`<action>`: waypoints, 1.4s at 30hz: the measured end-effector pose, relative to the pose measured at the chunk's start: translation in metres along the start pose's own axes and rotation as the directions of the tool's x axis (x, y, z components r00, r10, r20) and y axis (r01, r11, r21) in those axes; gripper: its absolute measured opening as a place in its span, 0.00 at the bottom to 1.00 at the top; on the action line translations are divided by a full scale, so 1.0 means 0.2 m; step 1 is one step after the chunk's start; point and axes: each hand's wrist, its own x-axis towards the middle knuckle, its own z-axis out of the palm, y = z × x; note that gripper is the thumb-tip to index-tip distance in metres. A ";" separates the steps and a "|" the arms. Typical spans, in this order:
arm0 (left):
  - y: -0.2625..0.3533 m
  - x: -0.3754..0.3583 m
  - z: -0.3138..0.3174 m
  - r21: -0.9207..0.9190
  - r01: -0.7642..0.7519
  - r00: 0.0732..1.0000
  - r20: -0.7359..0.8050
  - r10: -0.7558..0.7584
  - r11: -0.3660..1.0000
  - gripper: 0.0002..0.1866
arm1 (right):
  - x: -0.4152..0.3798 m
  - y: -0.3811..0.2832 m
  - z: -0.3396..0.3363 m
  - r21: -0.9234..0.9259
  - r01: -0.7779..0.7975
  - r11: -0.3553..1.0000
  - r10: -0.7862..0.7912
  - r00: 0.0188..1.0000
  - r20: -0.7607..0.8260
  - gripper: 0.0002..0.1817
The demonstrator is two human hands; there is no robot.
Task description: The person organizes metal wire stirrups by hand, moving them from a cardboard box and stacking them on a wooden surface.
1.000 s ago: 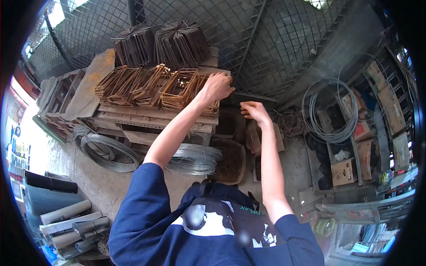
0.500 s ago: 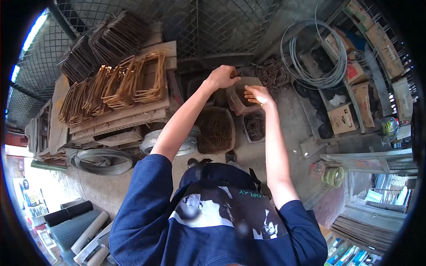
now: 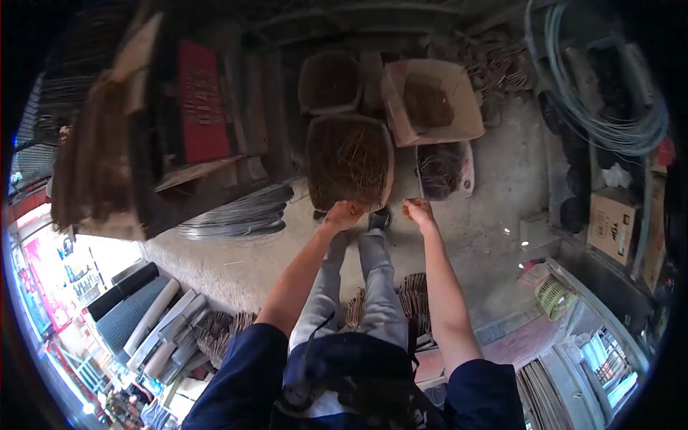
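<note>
My left hand (image 3: 345, 214) has its fingers curled in, just at the near edge of a bin (image 3: 351, 161) of thin rusty wire pieces. My right hand (image 3: 418, 211) is also closed, a little to the right, below a small box (image 3: 467, 170) of dark wire pieces. What either hand holds, if anything, is too small to make out. The hands are apart, above the floor near my shoes. Behind the small box stands an open cardboard box (image 3: 469, 107) with brown contents.
Another bin (image 3: 330, 80) stands at the back. Wire coils (image 3: 240, 215) lie left of my feet, beside a stacked shelf with a red panel (image 3: 203, 100). A large wire coil (image 3: 573, 107) hangs at right, above a cardboard box (image 3: 610, 228). Rolls of mesh (image 3: 132, 308) lie lower left.
Both hands have come down and closer to my body, with fingers now curled. My view has tipped downward, showing my legs and more of the bins.
</note>
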 end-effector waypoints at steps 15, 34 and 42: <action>-1.06 0.84 0.51 -0.059 0.166 0.966 -0.193 -0.174 0.984 0.14 | 1.44 0.35 0.74 -0.577 0.439 0.688 -0.336 0.898 0.282 0.16; -1.25 1.49 0.38 0.193 0.191 0.846 -0.529 -0.062 0.962 0.19 | 1.54 0.30 0.80 -0.199 0.516 0.833 -0.365 0.783 0.503 0.11; -1.05 1.42 0.21 0.165 0.269 0.948 -0.220 -0.230 0.949 0.11 | 1.21 0.00 0.52 0.240 0.069 0.968 -0.194 0.813 0.549 0.15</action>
